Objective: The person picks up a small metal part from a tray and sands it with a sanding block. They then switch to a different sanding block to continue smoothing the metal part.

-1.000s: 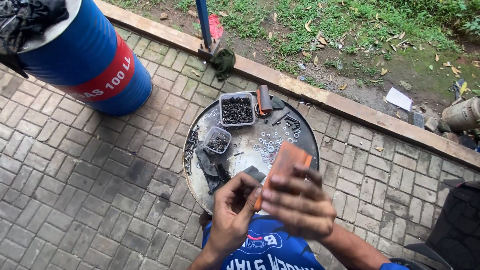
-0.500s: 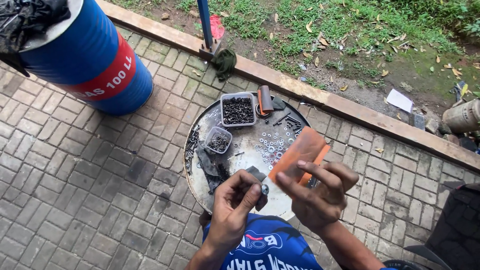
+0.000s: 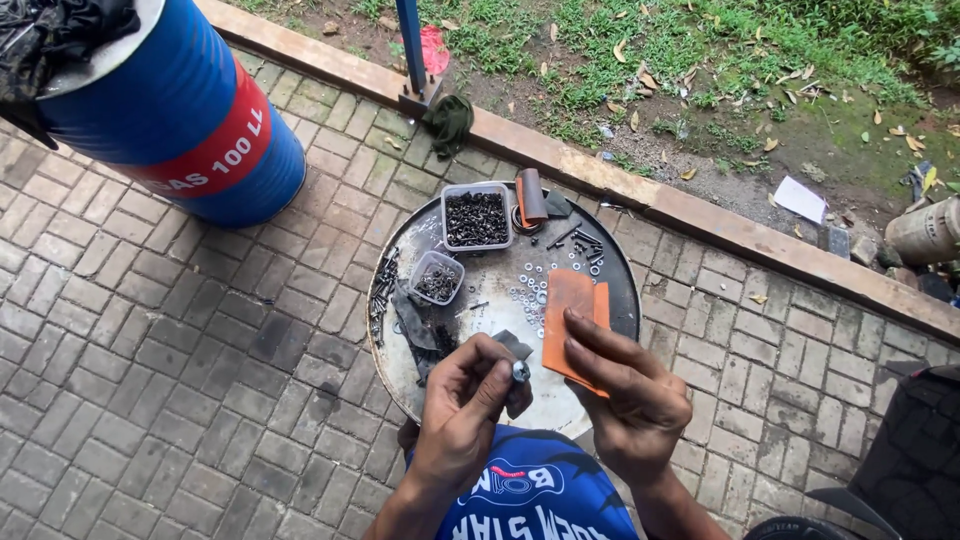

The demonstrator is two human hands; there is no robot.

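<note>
Your left hand [image 3: 470, 400] is curled shut around a small shiny bolt [image 3: 520, 372], pinched at the fingertips over the near edge of the round metal surface [image 3: 615, 265]. Your right hand [image 3: 625, 385] lies mostly flat, fingers pressing the orange sandpaper sheet [image 3: 568, 315] down on the right half of the surface; it presses the sheet rather than grips it. As for progress, a scatter of bright washers [image 3: 535, 290] just left of the sheet looks cleaned. Much looks left: the square tub of dark screws [image 3: 475, 218] at the far edge is full, the small clear tub [image 3: 437, 281] beside it holds more, and loose dark bolts [image 3: 381, 290] line the left edge.
</note>
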